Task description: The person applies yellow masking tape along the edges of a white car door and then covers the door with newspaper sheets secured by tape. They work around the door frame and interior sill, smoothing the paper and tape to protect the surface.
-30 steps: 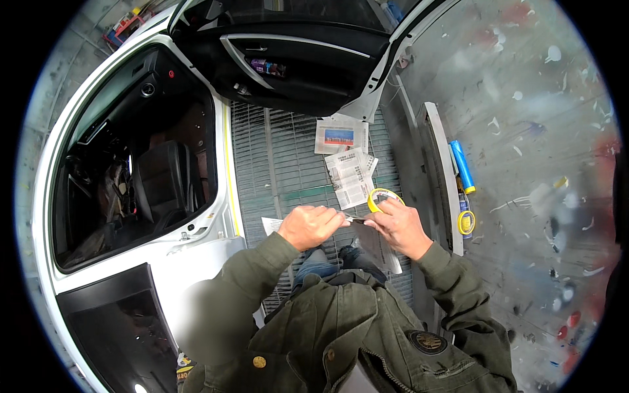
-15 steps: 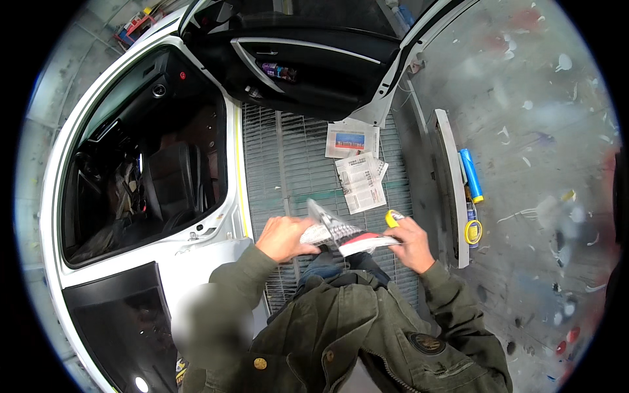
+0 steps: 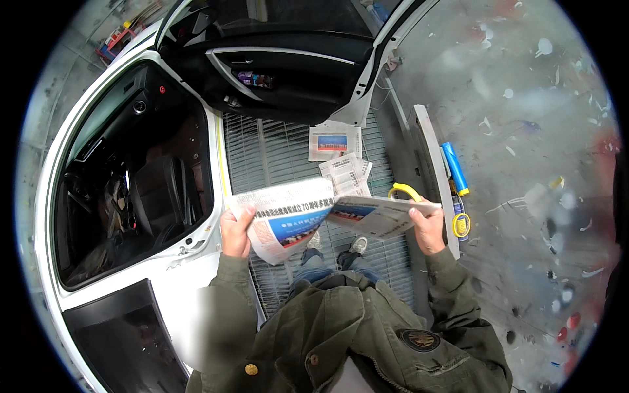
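Observation:
A folded newspaper (image 3: pixel 291 219) with a blue picture spreads out in front of my body. My left hand (image 3: pixel 236 232) is closed on its left edge, thumb on top. The right part of the paper (image 3: pixel 377 216) is pinched by its outer corner in my right hand (image 3: pixel 428 228). Whether the two parts are one sheet or separate sheets, I cannot tell. A yellow ring, like a roll of tape (image 3: pixel 407 188), sticks out behind the paper beside my right hand and seems held along with it. Part of the ring is hidden.
More newspaper sheets (image 3: pixel 334 143) lie on the floor grating (image 3: pixel 262 147). The white car's open door (image 3: pixel 288 72) stands ahead, its doorway (image 3: pixel 141 177) at the left. At the right, a long panel (image 3: pixel 434 177) stands beside a blue roll (image 3: pixel 455 169) and another yellow ring (image 3: pixel 461 225).
My hands have moved apart, left hand leftward and right hand slightly right. The newspaper, bunched and blurred before, now lies spread open between them. The view has shifted slightly.

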### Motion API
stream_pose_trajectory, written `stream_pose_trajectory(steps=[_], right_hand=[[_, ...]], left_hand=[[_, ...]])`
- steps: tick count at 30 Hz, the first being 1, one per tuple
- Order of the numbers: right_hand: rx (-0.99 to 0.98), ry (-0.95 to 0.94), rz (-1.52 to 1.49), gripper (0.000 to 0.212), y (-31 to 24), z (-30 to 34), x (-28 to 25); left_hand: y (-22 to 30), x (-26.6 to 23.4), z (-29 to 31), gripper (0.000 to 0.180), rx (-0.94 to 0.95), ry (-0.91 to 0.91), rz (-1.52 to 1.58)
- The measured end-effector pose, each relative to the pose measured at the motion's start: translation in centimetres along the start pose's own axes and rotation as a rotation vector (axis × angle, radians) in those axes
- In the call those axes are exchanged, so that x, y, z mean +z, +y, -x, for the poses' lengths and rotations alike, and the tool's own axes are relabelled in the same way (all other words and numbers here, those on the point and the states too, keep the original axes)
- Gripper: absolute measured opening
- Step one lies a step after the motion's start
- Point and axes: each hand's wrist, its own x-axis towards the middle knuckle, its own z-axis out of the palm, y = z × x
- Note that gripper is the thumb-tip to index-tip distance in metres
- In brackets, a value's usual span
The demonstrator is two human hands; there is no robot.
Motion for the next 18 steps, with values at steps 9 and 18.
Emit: stream_pose_trajectory(steps=[9,18], right_hand=[[-0.237,0.263,0.180,0.023,1.1,-2.4,3.1],[-0.009,0.585,0.314,0.031,9.9,-4.8,-5.5]], left_hand=[[1.4,1.6,-3.4,0.031,0.465,0.446,-0.541],[1.3,-8.1,-4.5,0.036,0.433,0.809,-0.577]])
